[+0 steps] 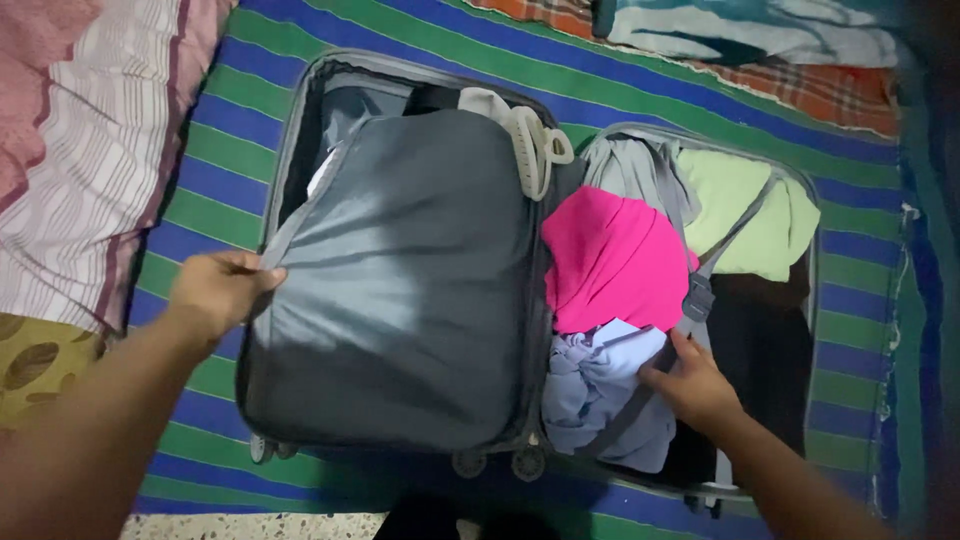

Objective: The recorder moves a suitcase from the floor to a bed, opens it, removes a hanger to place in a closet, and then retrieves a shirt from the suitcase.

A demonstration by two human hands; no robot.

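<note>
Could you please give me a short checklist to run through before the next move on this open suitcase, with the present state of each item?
1. Left hand on the edge of the grey divider flap: ok, fingers pinch its left rim.
2. Divider fully closed around the left half: not ok, the top edge gapes and a white item sticks out.
3. Right hand on the pale blue cloth: ok, it presses there beside the strap.
4. Grey strap buckle fastened: cannot tell.
5. Pink garment lies flat: not ok, it bulges above the rim.
6. Suitcase lies flat and open on the striped sheet: ok.
</note>
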